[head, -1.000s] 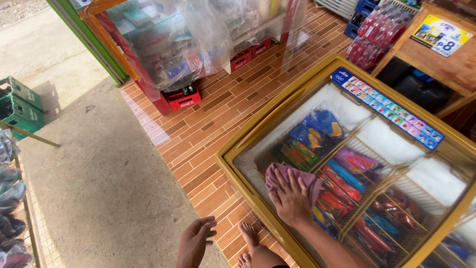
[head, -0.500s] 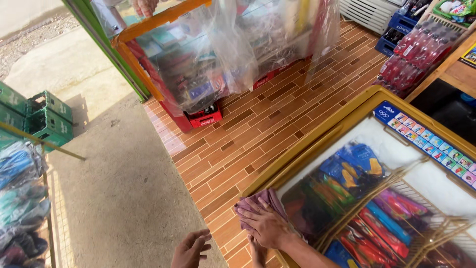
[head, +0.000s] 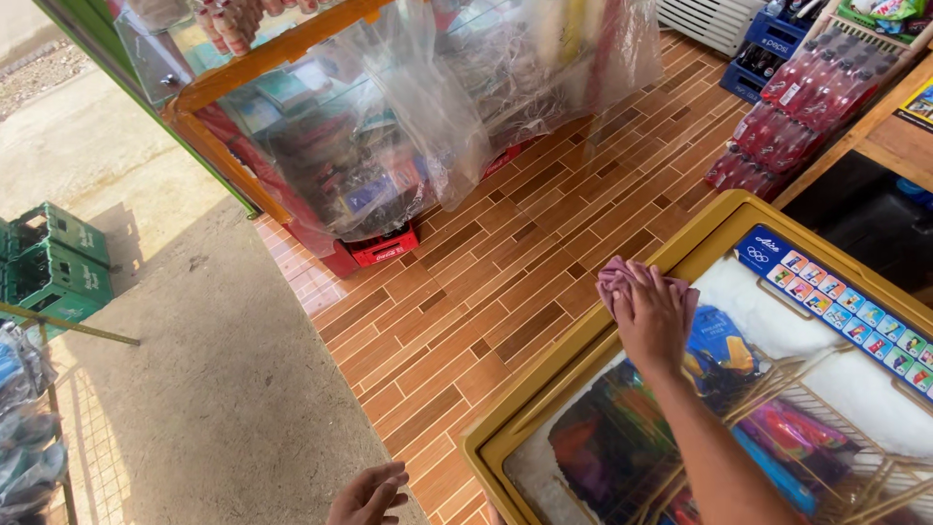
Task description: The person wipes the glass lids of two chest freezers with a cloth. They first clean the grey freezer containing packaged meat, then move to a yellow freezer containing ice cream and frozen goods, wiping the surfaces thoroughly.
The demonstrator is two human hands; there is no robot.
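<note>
Head view: my right hand (head: pixel 653 316) is pressed flat, fingers spread, on the mauve cloth (head: pixel 622 277) at the far left edge of the freezer lid (head: pixel 544 394), right under my palm. Left hand (head: pixel 369 494) hangs loose, empty, well apart. The freezer holds colourful ice cream packs (head: pixel 714 355) in wire baskets

The right hand (head: pixel 653 316) covers most of the cloth (head: pixel 616 277). The left hand (head: pixel 367 495) and freezer (head: pixel 583 365) run off the bottom edge. Packets under the glass blur.
</note>
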